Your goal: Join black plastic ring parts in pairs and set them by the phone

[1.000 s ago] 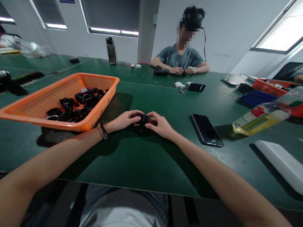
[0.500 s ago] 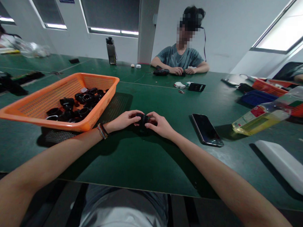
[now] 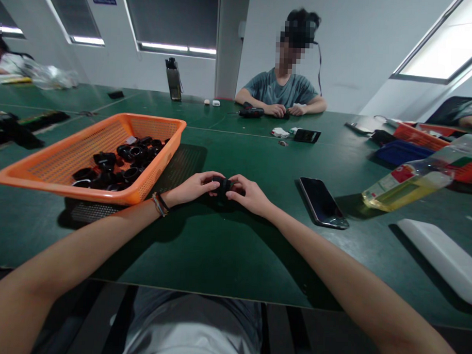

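Between my hands is a small black plastic part, held just above the green table. My left hand grips its left side, thumb in front and fingers behind. From the right, my right hand pinches the same part with thumb and fingers. The fingers cover much of it, so its exact shape is hard to make out. To the left stands an orange perforated basket, with several black ring-shaped plastic pieces inside.
Right of my hands lie a phone, a tilted bottle of yellow liquid and a white slab-like object. Across the table a person sits by a power drill. A dark water bottle stands at the back.
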`<state>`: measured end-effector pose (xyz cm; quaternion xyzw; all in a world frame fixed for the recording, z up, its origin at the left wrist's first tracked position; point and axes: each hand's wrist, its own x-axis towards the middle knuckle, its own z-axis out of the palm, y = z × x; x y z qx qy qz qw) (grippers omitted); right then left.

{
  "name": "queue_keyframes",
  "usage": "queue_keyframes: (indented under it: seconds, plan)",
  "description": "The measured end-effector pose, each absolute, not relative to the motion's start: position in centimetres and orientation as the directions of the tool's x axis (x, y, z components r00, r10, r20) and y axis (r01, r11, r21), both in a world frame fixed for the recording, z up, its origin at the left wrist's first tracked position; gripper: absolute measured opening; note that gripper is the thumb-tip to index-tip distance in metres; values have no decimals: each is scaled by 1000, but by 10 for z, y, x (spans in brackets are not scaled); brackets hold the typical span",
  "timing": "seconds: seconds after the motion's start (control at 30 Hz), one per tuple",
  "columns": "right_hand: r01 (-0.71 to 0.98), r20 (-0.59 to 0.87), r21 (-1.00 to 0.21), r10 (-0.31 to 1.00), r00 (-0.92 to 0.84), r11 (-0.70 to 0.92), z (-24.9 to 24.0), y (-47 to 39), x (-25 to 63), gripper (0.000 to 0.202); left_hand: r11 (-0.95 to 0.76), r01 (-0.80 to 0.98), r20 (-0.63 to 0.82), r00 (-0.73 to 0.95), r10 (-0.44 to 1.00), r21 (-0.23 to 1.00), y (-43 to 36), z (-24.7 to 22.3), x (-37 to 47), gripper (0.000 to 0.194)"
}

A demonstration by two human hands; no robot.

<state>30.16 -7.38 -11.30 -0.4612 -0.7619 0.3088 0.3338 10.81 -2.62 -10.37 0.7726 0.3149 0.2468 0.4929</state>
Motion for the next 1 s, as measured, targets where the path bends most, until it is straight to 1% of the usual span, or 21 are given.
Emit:
queue_keyframes:
  seconds: [0.53,1.0]
  plan:
    - [483,218,-790,909,-355,378,-113,-74,301,18,-340,268,73,679,730,901,-27,-103,108,39]
    - [491,205,-791,914,-352,366,-111,-74,300,14,-339,248,83,686,723,907,-26,-105,108,40]
